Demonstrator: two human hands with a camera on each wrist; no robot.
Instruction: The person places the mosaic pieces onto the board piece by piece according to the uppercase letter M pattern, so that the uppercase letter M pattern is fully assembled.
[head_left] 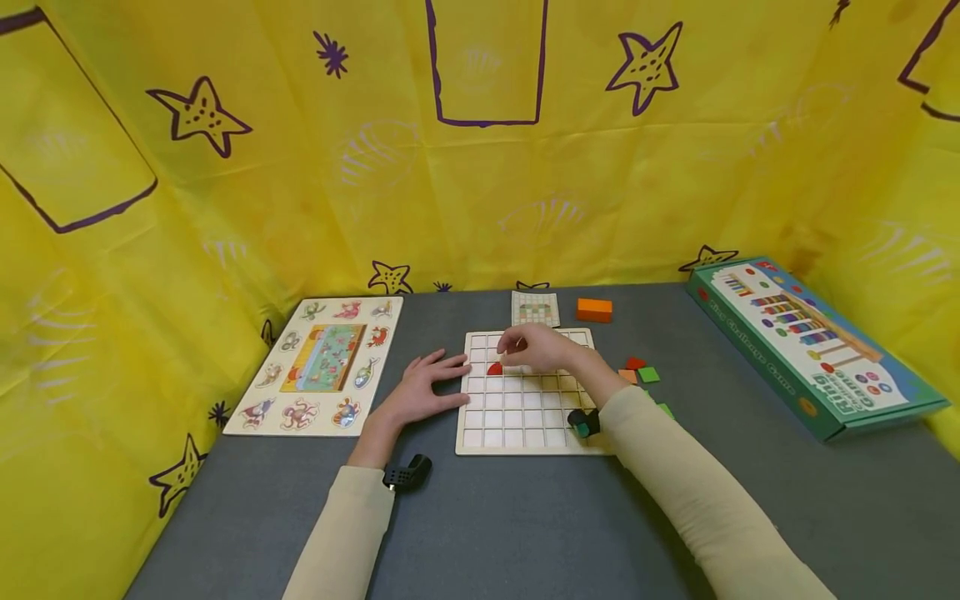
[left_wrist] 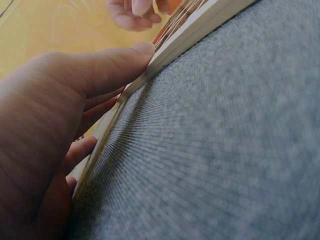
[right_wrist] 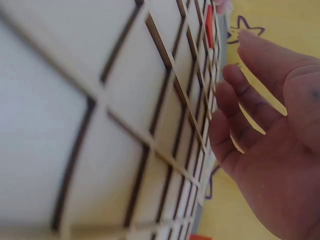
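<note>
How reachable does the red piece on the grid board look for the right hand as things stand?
Likely yes: the right hand hovers over the grid board close to the red piece, with nothing visible between them, and its fingers look empty.

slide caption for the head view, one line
Left hand at the edge of a gridded board, right hand above it, near a red piece.

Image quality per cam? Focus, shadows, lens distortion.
Head: fairly sharp, soft shadow on the grid board near the right hand; left wrist: left hand dim, gray tabletop soft toward the lower right; right wrist: grid board's nearest squares out of focus, its dividers looking bowed.
</note>
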